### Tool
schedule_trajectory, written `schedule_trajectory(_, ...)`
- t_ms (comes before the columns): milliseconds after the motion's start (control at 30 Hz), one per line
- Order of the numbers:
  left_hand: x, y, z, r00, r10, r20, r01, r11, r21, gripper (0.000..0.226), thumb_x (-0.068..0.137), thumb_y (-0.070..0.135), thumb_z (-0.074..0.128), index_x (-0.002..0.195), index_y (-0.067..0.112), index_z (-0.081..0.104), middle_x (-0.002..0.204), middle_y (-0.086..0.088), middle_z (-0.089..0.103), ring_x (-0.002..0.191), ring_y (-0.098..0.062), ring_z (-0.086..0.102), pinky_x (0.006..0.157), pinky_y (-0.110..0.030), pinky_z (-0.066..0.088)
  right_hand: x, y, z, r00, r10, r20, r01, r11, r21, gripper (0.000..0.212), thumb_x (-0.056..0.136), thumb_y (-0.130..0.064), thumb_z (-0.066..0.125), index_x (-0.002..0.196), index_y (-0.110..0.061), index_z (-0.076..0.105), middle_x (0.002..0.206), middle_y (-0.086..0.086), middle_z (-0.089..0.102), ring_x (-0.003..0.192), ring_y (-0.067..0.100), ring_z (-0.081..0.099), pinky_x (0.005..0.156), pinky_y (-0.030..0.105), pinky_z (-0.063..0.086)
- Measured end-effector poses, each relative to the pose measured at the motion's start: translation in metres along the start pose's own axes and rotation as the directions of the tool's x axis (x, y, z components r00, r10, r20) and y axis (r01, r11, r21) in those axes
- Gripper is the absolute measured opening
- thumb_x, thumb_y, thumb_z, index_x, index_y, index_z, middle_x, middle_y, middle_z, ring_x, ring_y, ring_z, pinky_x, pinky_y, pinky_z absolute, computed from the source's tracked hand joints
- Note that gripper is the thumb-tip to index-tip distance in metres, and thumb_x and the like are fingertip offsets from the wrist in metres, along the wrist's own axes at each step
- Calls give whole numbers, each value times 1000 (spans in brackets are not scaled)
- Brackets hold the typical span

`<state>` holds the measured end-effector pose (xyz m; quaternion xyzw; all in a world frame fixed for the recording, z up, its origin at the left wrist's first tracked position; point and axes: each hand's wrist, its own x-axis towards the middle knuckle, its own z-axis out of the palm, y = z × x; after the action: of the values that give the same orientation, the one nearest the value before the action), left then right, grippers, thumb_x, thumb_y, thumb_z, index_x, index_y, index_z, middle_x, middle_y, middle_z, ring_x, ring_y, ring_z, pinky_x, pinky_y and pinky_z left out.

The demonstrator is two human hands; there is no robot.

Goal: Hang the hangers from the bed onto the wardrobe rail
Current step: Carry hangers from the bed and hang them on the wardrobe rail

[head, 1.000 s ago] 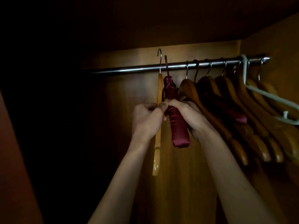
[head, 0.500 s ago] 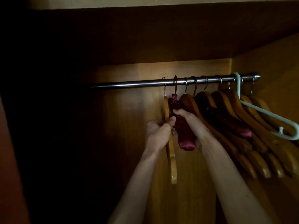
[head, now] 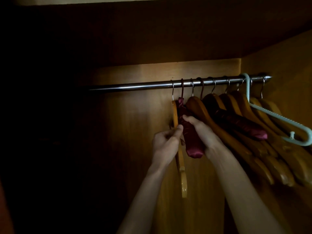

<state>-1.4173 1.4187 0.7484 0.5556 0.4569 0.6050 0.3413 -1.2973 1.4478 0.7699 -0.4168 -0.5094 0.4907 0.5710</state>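
A metal wardrobe rail [head: 135,86] runs across the back of the wardrobe. At the left end of the row hangs a wooden hanger [head: 181,168], its hook over the rail; my left hand [head: 166,144] pinches it at mid-height. Right beside it hangs a maroon satin padded hanger [head: 192,142], also hooked on the rail, and my right hand [head: 202,132] is closed around its arm. Both hangers are seen edge-on and hang straight down.
To the right, several wooden hangers [head: 253,149], another maroon padded hanger [head: 243,125] and a pale green plastic hanger [head: 276,117] crowd the rail up to the wardrobe's right wall [head: 287,61]. The rail's left stretch is bare; the wardrobe's left side is dark.
Both hangers went from held with hooks above the rail to hooked on it. The view tilted up, so my hands and the rail sit lower in frame.
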Motion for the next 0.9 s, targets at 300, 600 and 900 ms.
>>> schedule_trajectory(300, -35, -76, 3, 991, 40, -125, -60, 985, -160, 31, 104, 35, 51, 93, 16, 73, 77, 1, 70, 62, -10, 59, 52, -21, 46, -49, 73, -26, 999, 6, 42, -2, 996, -89, 27, 86, -57, 63, 95, -34, 72, 80, -8, 76, 72, 9, 68, 64, 23, 52)
schedule_trajectory(600, -106, -169, 21, 896, 114, -429, -140, 990, -30, 19, 103, 10, 52, 113, 8, 69, 96, 11, 75, 59, -18, 66, 50, -24, 49, -128, 227, -80, 935, 352, 34, -343, 926, -157, 16, 98, -28, 63, 99, -26, 78, 75, -5, 72, 62, 9, 60, 58, 23, 47)
schedule_trajectory(900, -200, -361, 65, 774, -465, 429, 214, 830, 515, 11, 95, 16, 66, 104, 21, 70, 101, 6, 72, 86, -12, 69, 71, -22, 56, -231, 397, -124, 763, 610, -216, -647, 724, -238, 14, 99, -7, 59, 95, -9, 72, 63, -10, 65, 45, -1, 56, 45, 15, 45)
